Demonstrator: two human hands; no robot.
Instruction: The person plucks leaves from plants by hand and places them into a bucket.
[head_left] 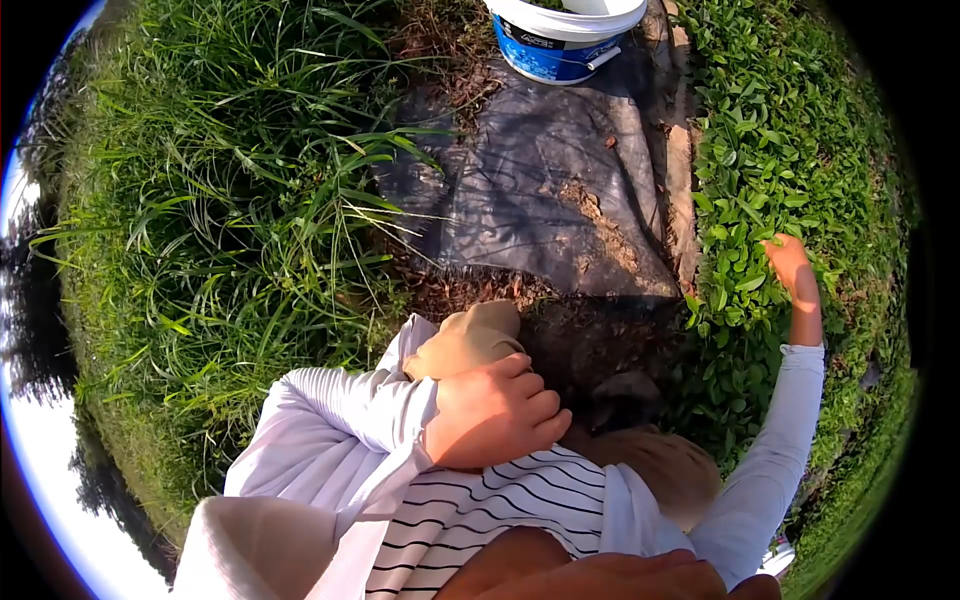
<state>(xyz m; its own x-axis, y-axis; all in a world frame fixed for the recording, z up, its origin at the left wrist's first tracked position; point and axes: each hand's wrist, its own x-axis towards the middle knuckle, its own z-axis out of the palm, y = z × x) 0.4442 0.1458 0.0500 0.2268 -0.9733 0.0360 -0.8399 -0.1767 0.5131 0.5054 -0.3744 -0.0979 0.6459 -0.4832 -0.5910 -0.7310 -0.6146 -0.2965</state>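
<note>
My right hand [789, 262] reaches out to the low leafy plants [750, 215] on the right, fingers pinched together at a small green leaf [779, 240]. Close to my body, in front of the striped shirt [500, 505], my left hand [497, 412] is closed with its fingers curled inward. Its palm faces away from view, so whatever it may hold is hidden. Just beyond it shows my bent knee in tan trousers [465, 338].
A white and blue bucket [560, 50] stands at the far end of a dark ground sheet [540, 170] with dirt on it. Tall grass [240, 200] grows along the left. A pale strip [682, 160] edges the plant bed.
</note>
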